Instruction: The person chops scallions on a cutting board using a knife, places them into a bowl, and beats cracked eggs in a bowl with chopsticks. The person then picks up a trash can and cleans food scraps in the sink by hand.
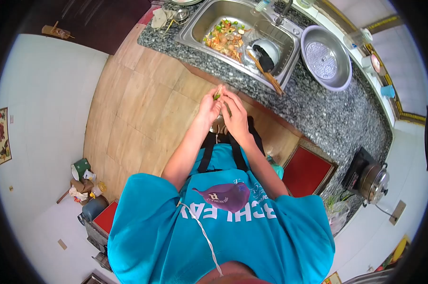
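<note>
A speckled counter [318, 111] stretched ahead of me, holding the steel sink [193, 34] and, beside it, a round basin [322, 60]. Near its edge, my right hand [235, 113] curled, pinching or not I cannot tell, against my left hand [209, 105], which pinched a small green piece [217, 96].

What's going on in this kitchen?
Someone in a teal shirt is at a speckled counter, working with bare hands. The left hand grips a small green piece with its fingertips, and the right hand is right up against it; the exact finger action is too small to tell. In the sink just ahead lies a heap of mixed red, orange and green pieces. A large basin sits on the counter beside it.
</note>
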The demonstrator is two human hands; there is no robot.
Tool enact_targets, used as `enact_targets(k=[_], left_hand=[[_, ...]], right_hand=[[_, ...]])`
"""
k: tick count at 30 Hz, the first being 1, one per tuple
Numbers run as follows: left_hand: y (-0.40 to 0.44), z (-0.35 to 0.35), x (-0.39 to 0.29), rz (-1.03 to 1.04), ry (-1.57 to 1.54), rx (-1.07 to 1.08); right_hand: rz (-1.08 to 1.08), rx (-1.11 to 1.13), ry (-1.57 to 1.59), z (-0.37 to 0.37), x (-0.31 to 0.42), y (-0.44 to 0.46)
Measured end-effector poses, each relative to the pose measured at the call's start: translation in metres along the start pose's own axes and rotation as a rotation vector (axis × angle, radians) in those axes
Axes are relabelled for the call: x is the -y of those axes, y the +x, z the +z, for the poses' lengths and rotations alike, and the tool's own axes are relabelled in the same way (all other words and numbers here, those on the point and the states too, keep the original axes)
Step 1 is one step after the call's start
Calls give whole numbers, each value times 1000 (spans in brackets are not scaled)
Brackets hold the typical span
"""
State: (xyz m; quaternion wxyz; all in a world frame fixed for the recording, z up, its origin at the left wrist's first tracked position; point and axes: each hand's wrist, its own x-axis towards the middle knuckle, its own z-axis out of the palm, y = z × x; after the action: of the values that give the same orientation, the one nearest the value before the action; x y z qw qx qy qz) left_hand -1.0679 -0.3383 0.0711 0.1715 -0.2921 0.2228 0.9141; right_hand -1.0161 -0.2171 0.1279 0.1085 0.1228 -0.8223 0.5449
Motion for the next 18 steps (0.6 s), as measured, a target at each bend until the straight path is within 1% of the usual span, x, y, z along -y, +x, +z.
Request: enact_targets(k=[1, 2, 3, 5, 6, 7, 9, 10, 11, 13, 14, 15, 17, 18], left_hand=[[8, 13, -8, 22, 3, -35], [26, 14, -16, 63, 7, 72], [31, 29, -24, 55, 2, 63], [41, 81, -46, 292, 230, 51], [56, 97, -52, 355, 258, 18], [81, 104, -62, 347, 260, 31], [134, 107, -80, 285, 428, -62], [167, 95, -88, 73, 471, -67], [175, 98, -97, 48, 501, -41], [179, 104, -105, 149, 589, -29], [156, 125, -112, 24, 531, -44], [175, 106, -110, 30, 520, -72], [179, 99, -116, -67, 472, 27], [181, 100, -119, -134, 452, 6]], right_hand=[[6, 7, -1, -1, -1, 20], [-39, -14, -11, -2, -1, 40], [-80, -35, -21, -1, -1, 57], [-74, -34, -12, 5, -8, 93], [-80, -65, -53, 11, -15, 110], [-84, -97, -96, 18, -25, 127], [38, -55, -49, 34, -56, 156], [114, -34, -172, 45, -77, 159], [195, -26, -296, 51, -93, 166], [288, -110, -205, 53, -97, 171], [241, -178, -155, 54, -97, 169], [238, -207, -100, 57, -95, 167], [211, -254, 34, 58, -72, 175], [228, -303, 13, 62, -77, 176]])
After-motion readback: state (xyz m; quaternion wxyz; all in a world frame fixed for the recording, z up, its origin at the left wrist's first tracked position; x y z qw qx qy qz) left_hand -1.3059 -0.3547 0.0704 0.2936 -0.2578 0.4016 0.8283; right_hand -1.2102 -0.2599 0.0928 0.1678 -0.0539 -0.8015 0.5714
